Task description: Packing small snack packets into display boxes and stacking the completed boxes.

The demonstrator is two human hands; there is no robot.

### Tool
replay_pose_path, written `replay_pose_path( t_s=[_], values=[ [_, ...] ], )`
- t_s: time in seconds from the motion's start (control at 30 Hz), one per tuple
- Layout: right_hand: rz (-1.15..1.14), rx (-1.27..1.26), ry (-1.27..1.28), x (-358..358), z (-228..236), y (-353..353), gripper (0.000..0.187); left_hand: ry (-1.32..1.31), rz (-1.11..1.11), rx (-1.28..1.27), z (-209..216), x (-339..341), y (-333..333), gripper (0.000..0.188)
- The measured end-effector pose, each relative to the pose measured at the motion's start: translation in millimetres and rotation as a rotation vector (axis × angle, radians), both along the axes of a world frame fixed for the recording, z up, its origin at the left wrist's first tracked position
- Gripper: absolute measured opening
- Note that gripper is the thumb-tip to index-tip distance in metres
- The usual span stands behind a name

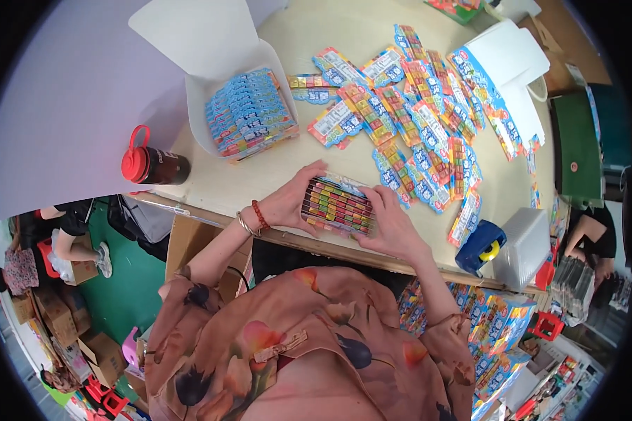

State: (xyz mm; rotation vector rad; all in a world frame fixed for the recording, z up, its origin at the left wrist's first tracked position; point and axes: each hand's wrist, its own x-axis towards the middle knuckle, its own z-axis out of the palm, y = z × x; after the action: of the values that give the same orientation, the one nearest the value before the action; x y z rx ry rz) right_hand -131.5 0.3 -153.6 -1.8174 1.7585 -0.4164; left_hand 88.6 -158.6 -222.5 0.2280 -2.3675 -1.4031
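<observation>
Between both hands I hold a stack of candy packs (338,205), its rows of yellow, green and red pieces facing me, just above the table's front edge. My left hand (293,201) grips its left end, with a red bead bracelet and a bangle at the wrist. My right hand (393,226) closes round its right end. Beyond my left hand stands an open white box (198,105) with upright rows of blue candy packs (246,109). Loose candy packs (407,116), some face down, lie in an overlapping heap beyond my right hand.
A dark bottle (163,167) with a red lid stands at the left. On the right are a blue tape dispenser (481,247), clear plastic trays (527,245) and folded white box blanks (509,63). Filled display boxes (498,319) sit below the table. Other people work nearby.
</observation>
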Motion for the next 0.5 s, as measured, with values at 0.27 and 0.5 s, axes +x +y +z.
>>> replay_pose_path(
  t_s=[0.27,0.5],
  values=[
    [0.216,0.154,-0.088,-34.9,58.0,-83.7,0.07,0.069,0.092,-0.067,-0.5,-5.4,5.9,0.085],
    [0.257,-0.371,-0.127,77.5,31.3,-287.2,0.038,0.104,0.174,0.021,2.1,-1.3,29.2,0.082]
  ],
)
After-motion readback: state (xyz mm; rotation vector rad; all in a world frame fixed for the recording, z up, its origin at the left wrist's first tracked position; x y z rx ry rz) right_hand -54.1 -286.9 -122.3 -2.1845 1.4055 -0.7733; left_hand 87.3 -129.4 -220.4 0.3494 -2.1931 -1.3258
